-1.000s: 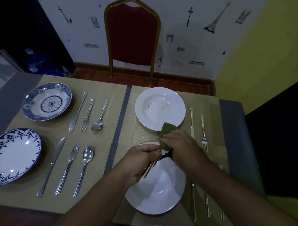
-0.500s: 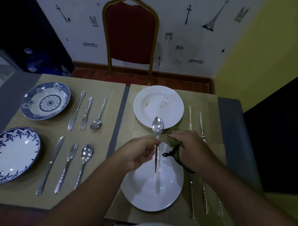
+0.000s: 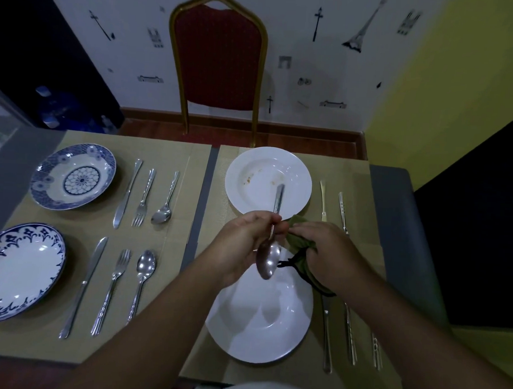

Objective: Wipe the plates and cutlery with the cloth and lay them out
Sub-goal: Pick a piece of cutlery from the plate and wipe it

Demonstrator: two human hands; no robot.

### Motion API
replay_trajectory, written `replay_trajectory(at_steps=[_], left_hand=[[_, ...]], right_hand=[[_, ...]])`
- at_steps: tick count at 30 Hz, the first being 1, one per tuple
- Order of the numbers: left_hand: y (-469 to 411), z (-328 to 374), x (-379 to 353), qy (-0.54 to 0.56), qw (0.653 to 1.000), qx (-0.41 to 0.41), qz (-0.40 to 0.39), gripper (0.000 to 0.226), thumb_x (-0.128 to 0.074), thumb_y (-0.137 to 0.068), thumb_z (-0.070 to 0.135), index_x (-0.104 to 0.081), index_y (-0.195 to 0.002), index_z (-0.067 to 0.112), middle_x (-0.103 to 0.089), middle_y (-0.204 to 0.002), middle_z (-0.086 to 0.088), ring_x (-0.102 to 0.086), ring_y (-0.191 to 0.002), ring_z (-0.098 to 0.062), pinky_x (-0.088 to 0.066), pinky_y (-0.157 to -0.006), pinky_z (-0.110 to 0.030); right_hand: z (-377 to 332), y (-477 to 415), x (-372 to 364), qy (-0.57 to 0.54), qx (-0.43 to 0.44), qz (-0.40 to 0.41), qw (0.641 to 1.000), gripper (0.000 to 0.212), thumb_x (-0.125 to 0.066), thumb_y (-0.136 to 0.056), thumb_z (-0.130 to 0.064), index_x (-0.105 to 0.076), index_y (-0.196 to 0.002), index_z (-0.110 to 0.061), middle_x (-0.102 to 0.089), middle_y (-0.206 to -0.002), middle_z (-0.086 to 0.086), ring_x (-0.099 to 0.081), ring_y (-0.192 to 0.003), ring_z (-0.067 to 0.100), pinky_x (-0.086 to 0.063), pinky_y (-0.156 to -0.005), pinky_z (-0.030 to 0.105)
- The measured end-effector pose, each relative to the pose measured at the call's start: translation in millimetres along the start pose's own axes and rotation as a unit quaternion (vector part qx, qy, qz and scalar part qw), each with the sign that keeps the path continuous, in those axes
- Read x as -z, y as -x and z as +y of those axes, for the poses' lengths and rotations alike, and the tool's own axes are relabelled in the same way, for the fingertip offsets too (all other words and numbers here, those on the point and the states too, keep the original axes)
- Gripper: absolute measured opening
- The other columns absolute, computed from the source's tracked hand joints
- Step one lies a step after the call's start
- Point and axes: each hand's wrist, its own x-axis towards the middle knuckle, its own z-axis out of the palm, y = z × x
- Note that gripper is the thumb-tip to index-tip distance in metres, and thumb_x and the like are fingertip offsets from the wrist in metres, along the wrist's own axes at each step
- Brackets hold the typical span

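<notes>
My left hand point(image 3: 241, 240) grips a silver spoon point(image 3: 269, 261) by the middle of its handle. Its bowl points down toward me and the handle end reaches out over the far white plate point(image 3: 240, 190), which has food specks. My right hand point(image 3: 329, 250) holds a bunched green cloth point(image 3: 299, 239) just right of the spoon. Both hands hover above the near white plate point(image 3: 258, 326). A knife point(image 3: 327, 338) and other cutlery lie on the mat right of that plate.
Two blue-patterned plates point(image 3: 73, 177) point(image 3: 13, 272) sit on the left mat, each with a knife, fork and spoon beside it. More cutlery point(image 3: 341, 207) lies right of the far white plate. A red chair point(image 3: 217, 60) stands behind the table.
My left hand has flipped the spoon end over end: its bowl pointed away half a second ago and now points down toward me. The cloth hand stays beside it.
</notes>
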Motion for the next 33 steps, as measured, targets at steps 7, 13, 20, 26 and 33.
replay_trajectory(at_steps=[7,13,20,26,33], left_hand=[[-5.9,-6.5,2.7,0.052,0.998,-0.021,0.012,0.016,-0.048,-0.103,-0.002,-0.058,-0.113,0.005,-0.076,-0.107,-0.018,-0.074,-0.102,-0.03,-0.062,-0.084,-0.038],[-10.7,-8.5,5.3,0.17,0.985,0.029,0.003,0.033,-0.047,-0.103,-0.002,-0.045,-0.136,0.0,-0.072,-0.119,-0.021,-0.073,-0.107,-0.03,-0.063,-0.083,-0.042],[-13.6,-14.2,10.5,0.15,0.987,0.053,-0.037,0.033,-0.064,-0.091,0.004,-0.066,-0.124,0.006,-0.074,-0.102,-0.009,-0.072,-0.091,-0.019,-0.062,-0.083,-0.033],[-24.3,-14.5,5.9,-0.026,0.997,0.077,0.003,0.023,-0.065,-0.095,0.005,-0.073,-0.117,0.003,-0.076,-0.108,-0.014,-0.073,-0.08,-0.016,-0.062,-0.077,-0.031],[-56.1,-17.3,-20.7,-0.039,0.996,0.075,0.01,0.026,-0.067,-0.093,0.003,-0.07,-0.119,-0.001,-0.073,-0.116,-0.02,-0.071,-0.098,-0.027,-0.062,-0.086,-0.035]], right_hand=[[0.6,0.8,-0.6,-0.011,0.005,-0.016,1.0,0.046,-0.04,-0.06,0.004,-0.072,-0.094,-0.002,-0.07,-0.095,0.008,-0.056,-0.088,0.01,-0.039,-0.076,0.007],[-2.6,1.7,0.6,-0.006,0.001,-0.017,1.0,0.04,-0.046,-0.065,0.018,-0.069,-0.093,0.003,-0.068,-0.094,0.015,-0.056,-0.086,0.017,-0.045,-0.078,0.027],[0.8,2.6,0.8,-0.005,-0.003,-0.014,1.0,0.036,-0.047,-0.064,0.009,-0.069,-0.09,-0.003,-0.069,-0.089,0.008,-0.059,-0.08,0.014,-0.046,-0.073,0.029],[2.5,5.8,8.1,0.018,-0.014,-0.012,1.0,0.037,-0.041,-0.056,0.004,-0.066,-0.083,0.008,-0.067,-0.086,0.021,-0.055,-0.08,0.026,-0.044,-0.074,0.035],[23.8,15.4,23.1,0.044,-0.065,0.006,0.997,0.052,-0.043,-0.06,0.001,-0.07,-0.104,-0.004,-0.069,-0.107,0.013,-0.058,-0.099,0.018,-0.026,-0.088,0.001]])
